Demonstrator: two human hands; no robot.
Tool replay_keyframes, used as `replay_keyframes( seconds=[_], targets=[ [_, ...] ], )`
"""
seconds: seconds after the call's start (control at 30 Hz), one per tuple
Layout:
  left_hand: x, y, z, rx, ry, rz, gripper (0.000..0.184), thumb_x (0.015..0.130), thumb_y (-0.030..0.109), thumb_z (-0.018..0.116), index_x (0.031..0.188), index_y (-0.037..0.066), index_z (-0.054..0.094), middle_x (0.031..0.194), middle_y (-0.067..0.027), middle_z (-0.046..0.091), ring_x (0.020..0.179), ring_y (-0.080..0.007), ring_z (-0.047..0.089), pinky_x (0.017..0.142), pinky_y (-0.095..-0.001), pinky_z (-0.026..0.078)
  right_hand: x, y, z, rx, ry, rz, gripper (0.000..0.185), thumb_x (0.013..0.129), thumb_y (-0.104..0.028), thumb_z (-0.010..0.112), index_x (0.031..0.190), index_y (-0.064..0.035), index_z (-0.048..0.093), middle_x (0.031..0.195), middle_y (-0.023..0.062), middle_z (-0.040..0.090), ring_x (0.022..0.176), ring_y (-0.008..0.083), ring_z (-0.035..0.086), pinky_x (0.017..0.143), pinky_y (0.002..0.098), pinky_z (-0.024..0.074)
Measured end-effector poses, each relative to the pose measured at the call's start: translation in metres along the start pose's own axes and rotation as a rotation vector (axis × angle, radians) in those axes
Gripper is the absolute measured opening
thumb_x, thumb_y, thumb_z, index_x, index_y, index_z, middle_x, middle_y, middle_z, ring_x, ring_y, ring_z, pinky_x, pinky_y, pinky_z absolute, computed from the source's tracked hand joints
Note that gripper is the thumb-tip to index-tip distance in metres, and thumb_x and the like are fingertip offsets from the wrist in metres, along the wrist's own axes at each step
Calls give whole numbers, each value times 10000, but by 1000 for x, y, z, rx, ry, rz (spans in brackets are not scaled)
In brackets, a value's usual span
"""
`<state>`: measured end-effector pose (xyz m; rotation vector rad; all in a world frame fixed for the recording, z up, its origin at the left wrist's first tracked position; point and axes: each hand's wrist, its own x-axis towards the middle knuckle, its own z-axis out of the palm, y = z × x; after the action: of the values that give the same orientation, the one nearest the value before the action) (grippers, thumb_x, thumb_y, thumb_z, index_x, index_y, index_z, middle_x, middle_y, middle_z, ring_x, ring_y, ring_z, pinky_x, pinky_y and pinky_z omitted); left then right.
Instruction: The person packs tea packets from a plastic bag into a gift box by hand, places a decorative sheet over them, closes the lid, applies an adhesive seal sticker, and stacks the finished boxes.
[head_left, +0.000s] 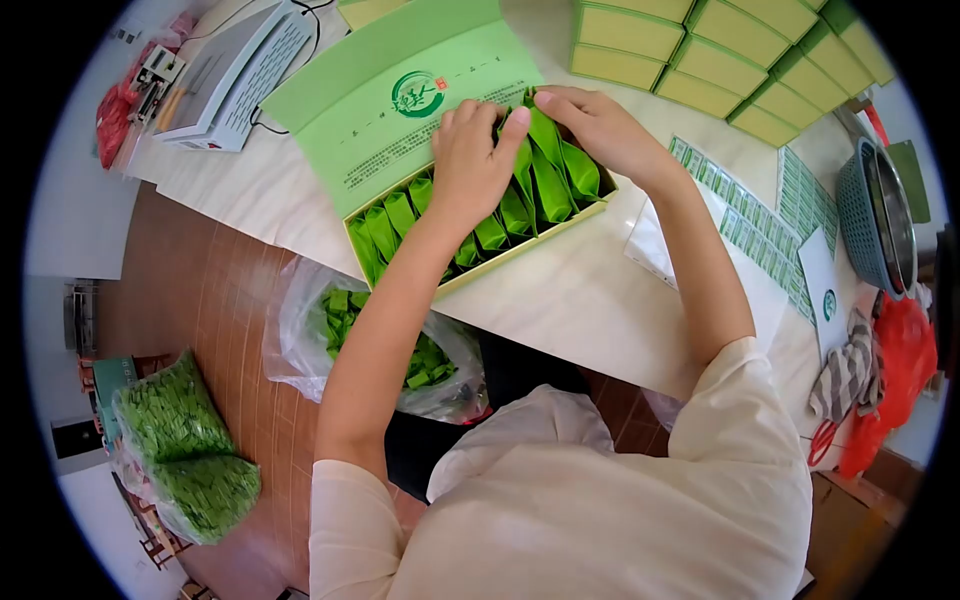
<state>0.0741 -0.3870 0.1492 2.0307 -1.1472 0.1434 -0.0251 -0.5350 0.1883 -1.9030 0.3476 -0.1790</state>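
Note:
A light green gift box with printed lid lies opened on the table, its lid folded back. Rows of shiny green sachets fill the tray; those at the right end stick up higher than the others. My left hand is over the middle of the box, fingers bent down behind the sachets and thumb against them. My right hand grips the raised sachets from the right end, its fingers curled over their tops. The fingertips of both hands are partly hidden by the sachets.
Stacked green-yellow boxes stand at the back right. Sticker sheets lie to the right, near a blue basket. A machine sits back left. Below the table edge is a plastic bag of sachets; fuller bags stand farther left.

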Motion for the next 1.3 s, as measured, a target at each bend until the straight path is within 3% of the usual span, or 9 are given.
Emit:
replay_keyframes(
  seconds=[0.07, 0.17, 0.53, 0.63, 0.7, 0.83, 1.0, 1.13, 1.3],
  targets=[
    [-1, 0, -3, -13, -11, -3, 396, 939, 372, 497, 908, -12, 584, 856, -125, 524, 862, -300, 470, 830, -382, 366, 1, 4, 5, -70, 26, -74, 429, 938, -351, 460, 1079, 26, 610, 833, 111, 636, 767, 217, 566, 756, 334, 447],
    [-6, 3, -5, -14, 30, -17, 388, 932, 360, 512, 896, -17, 593, 840, -124, 518, 856, -297, 472, 818, -383, 370, 2, 9, 12, -56, 66, -133, 427, 934, -351, 447, 1049, 27, 609, 850, 147, 641, 777, 258, 581, 756, 352, 448],
    [-10, 6, 0, 44, 33, 31, 325, 921, 333, 517, 937, 20, 605, 888, -117, 554, 920, -309, 500, 839, -404, 368, -7, 3, 16, -252, 82, -98, 351, 936, -294, 434, 1023, 5, 596, 757, 211, 615, 715, 324, 590, 696, 399, 457],
    [-10, 8, 4, 7, 101, 41, 297, 918, 326, 518, 953, 42, 599, 899, -105, 559, 926, -304, 503, 833, -400, 365, -16, -8, 30, -479, 184, -67, 274, 946, -239, 456, 1082, -34, 576, 699, 213, 619, 670, 379, 606, 646, 448, 462],
    [-11, 10, 6, 44, 99, 39, 282, 917, 321, 520, 958, 53, 597, 906, -98, 559, 931, -301, 505, 829, -399, 364, -19, -5, 37, -631, 364, -175, 227, 950, -210, 469, 1101, -62, 551, 649, 208, 608, 625, 406, 599, 600, 482, 456],
    [-13, 8, 0, 21, 22, 50, 248, 915, 305, 523, 963, 72, 595, 931, -85, 556, 940, -294, 507, 825, -405, 361, -19, 0, 42, -732, 329, -165, 205, 952, -211, 464, 1069, -66, 551, 641, 197, 602, 607, 386, 599, 584, 476, 457],
    [-16, 9, 0, -1, 8, 66, 229, 912, 284, 526, 968, 72, 592, 938, -85, 545, 971, -284, 496, 832, -403, 361, -13, 7, 31, -426, 239, -92, 177, 950, -214, 471, 1007, -62, 542, 678, 184, 608, 613, 375, 600, 581, 463, 456],
    [-17, 9, 4, 12, 14, 62, 222, 907, 270, 530, 1010, 80, 581, 941, -79, 542, 994, -281, 485, 840, -397, 366, -12, 10, 34, -432, 244, -129, 191, 948, -227, 479, 961, -45, 536, 693, 191, 610, 625, 372, 609, 582, 461, 456],
    [-10, 9, 19, 259, 133, 113, 219, 855, 244, 563, 1013, 92, 559, 926, -67, 542, 964, -259, 503, 805, -399, 383, -14, 18, 52, -765, 333, -127, 146, 920, -142, 468, 974, -11, 435, 704, 218, 623, 661, 405, 621, 603, 474, 483]
  ],
)
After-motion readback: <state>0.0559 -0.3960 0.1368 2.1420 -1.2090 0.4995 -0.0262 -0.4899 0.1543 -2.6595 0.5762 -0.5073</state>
